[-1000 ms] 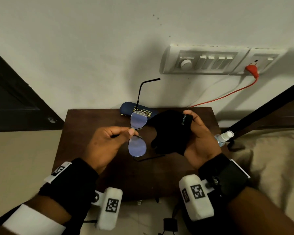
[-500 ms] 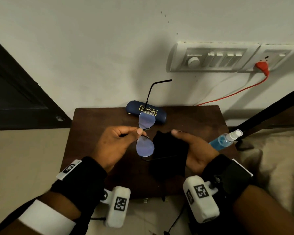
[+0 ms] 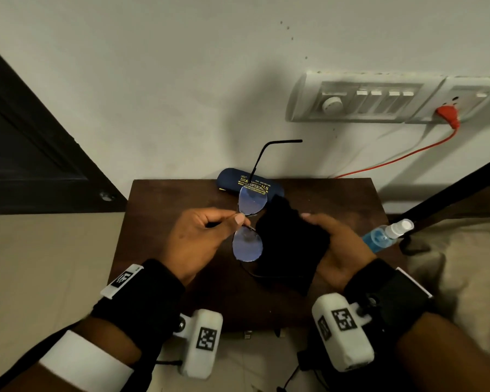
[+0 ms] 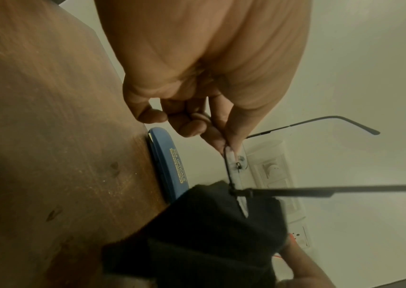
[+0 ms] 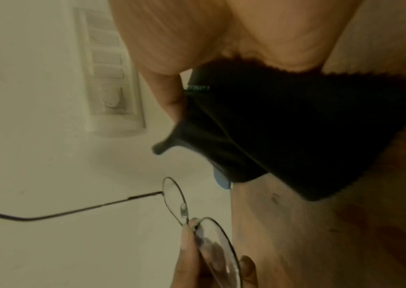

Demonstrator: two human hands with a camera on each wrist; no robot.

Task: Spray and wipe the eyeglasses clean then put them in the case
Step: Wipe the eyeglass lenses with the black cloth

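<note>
My left hand (image 3: 239,220) pinches the thin-framed eyeglasses (image 3: 247,246) at the bridge and holds them above the table, lenses stacked one over the other and one temple pointing up. The left wrist view shows the same pinch on the eyeglasses (image 4: 234,167). My right hand (image 3: 337,244) holds a black cloth (image 3: 289,244) draped over its palm, thumb on the cloth's top edge, right beside the lower lens. The dark blue case (image 3: 229,181) lies shut at the back of the table, partly behind the glasses. A blue spray bottle (image 3: 385,236) lies at the table's right edge.
The small dark wooden table (image 3: 159,222) stands against a white wall. A switchboard (image 3: 365,100) with a red plug and cord (image 3: 447,114) is on the wall at the right. A dark door (image 3: 26,154) is at the left, beige bedding (image 3: 464,264) at the right.
My right hand has lowered and brought the cloth closer to the lower lens, with the cloth now spread over the palm. My left hand keeps its pinch on the glasses.
</note>
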